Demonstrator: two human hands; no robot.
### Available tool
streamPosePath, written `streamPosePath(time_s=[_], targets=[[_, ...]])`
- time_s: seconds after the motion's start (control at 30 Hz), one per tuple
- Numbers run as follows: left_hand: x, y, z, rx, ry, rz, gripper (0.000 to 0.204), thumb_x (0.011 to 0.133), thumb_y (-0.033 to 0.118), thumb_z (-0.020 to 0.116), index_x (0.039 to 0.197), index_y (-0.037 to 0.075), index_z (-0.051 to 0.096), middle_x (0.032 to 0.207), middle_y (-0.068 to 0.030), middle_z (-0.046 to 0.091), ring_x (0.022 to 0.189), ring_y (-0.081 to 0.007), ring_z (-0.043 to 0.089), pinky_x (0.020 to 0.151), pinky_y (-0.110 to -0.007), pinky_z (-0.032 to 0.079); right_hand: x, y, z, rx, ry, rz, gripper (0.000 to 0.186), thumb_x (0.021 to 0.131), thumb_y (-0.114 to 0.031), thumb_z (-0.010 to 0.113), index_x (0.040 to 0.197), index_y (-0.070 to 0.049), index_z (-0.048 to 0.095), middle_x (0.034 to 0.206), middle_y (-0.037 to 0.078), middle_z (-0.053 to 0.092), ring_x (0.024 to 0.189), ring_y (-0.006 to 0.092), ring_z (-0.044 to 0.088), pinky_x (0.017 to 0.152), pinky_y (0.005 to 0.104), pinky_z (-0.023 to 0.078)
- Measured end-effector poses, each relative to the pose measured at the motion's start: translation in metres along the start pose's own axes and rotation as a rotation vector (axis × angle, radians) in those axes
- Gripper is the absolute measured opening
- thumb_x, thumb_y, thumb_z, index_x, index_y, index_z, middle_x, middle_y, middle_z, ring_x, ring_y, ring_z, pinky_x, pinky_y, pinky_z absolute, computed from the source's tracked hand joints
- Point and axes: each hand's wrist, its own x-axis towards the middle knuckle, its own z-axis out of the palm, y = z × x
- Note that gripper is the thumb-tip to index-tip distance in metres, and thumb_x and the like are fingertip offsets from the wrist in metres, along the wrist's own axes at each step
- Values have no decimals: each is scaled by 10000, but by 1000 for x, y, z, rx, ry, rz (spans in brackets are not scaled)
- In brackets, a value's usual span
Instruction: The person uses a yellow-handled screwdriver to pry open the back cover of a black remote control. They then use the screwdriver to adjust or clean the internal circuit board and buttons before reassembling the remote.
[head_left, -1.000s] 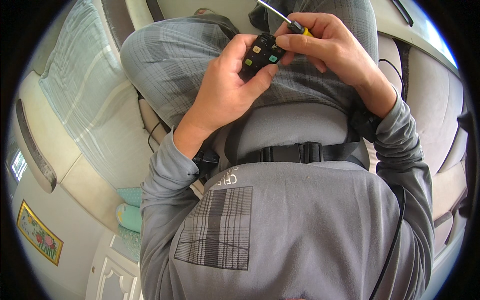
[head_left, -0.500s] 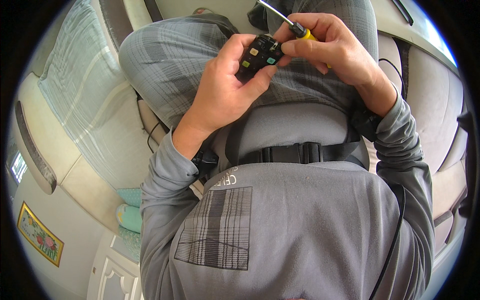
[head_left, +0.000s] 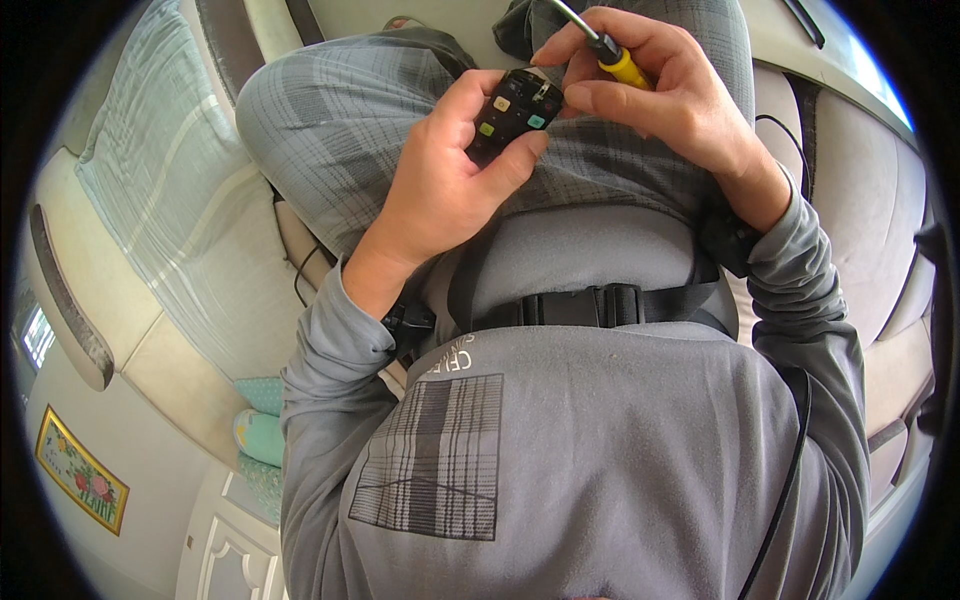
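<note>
My left hand [head_left: 438, 185] is closed round a small black device [head_left: 512, 112] with coloured square buttons, held above my lap. Thumb and fingers grip its sides, and metal parts show at its far end. The screwdriver [head_left: 622, 66], with its yellow and black handle, lies in my right hand [head_left: 690, 105], its shaft pointing up and left, away from the device. The shaft's tip is out of the picture. My right thumb and forefinger are close to the device's far right corner; whether they pinch anything small is too fine to tell.
My legs in plaid trousers [head_left: 350, 100] are folded beneath my hands. Beige sofa cushions [head_left: 860, 210] are at the right, and a pale striped cover [head_left: 170, 170] lies over the seat at the left. A glossy table edge [head_left: 850, 70] is at the far right.
The screwdriver has tilted and slid in my right hand, showing more of its yellow handle. My right forefinger has lifted away from the device. The left hand and device have shifted slightly left.
</note>
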Motion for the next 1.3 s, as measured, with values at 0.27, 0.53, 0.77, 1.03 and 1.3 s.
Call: streamPosePath(time_s=[0.27,0.53,0.77,1.03,1.3], targets=[[-1,1,0,-100,-10,-84,338,954,114,747,1241,20,594,942,-1,669,778,-54,627,696,-236,535,3,6,-3,-240,-79,-270,212,943,-53,768,1140,-3,707,985,60,693,905,158,653,866,297,534],[-2,-2,-1,-22,-18,-50,411,943,136,759,1297,12,592,1011,-46,706,894,-99,664,802,-280,558,3,0,-5,-255,-110,-153,179,937,-68,783,1068,-3,679,970,50,675,897,151,630,873,289,522],[-2,-3,-2,22,-77,-5,399,1002,139,710,1336,11,532,920,-37,658,729,-67,609,656,-217,528,2,3,-7,-208,-111,-126,169,934,-57,786,1053,-11,674,971,32,671,910,127,628,888,278,518],[-1,2,1,-26,18,-50,376,958,136,760,1272,22,587,968,-50,727,813,-105,697,729,-269,577,1,3,0,-113,-5,-57,205,929,-63,794,1093,-5,685,980,27,679,937,113,642,897,262,527],[1,7,1,-39,21,1,420,1000,73,715,1335,3,471,994,-129,740,788,-165,738,698,-275,602,6,2,7,-388,168,-321,251,898,-31,799,1135,19,735,998,110,743,912,191,723,837,299,573]])
